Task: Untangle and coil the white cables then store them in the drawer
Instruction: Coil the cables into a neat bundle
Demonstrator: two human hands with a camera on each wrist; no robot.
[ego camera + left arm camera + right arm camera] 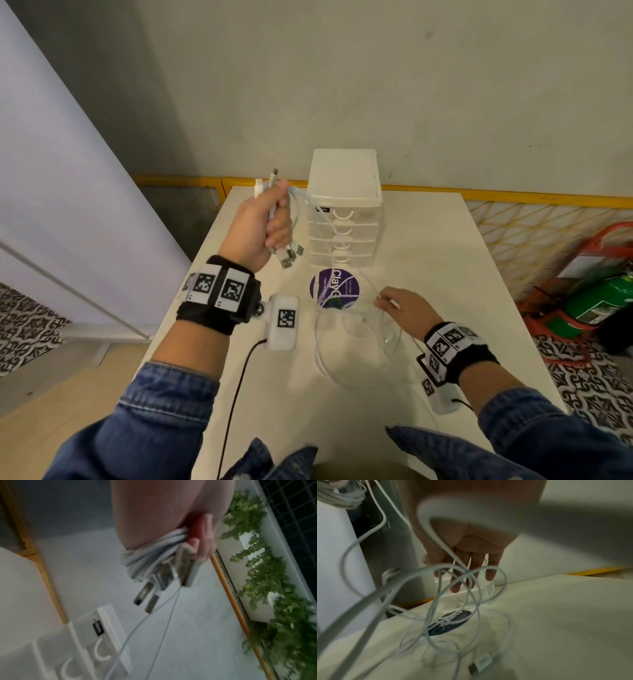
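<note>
My left hand [275, 219] is raised over the table's back left and grips a bundle of white cables [291, 205]; several USB plugs [289, 257] hang below the fist. The left wrist view shows the fingers [200, 543] curled round that bundle [150, 555]. Thin strands run from it down to loose white cable loops [356, 342] on the table. My right hand [390, 301] hovers over those loops with straight fingers [489, 573], a strand against its fingertips. The cream drawer unit [344, 205] stands at the back with its drawers closed.
A round purple sticker [334, 288] lies on the white table [445, 260] in front of the drawer unit. A loose USB plug [479, 664] rests near the loops. A yellow mesh fence [531, 222] and a green extinguisher [596, 305] stand to the right.
</note>
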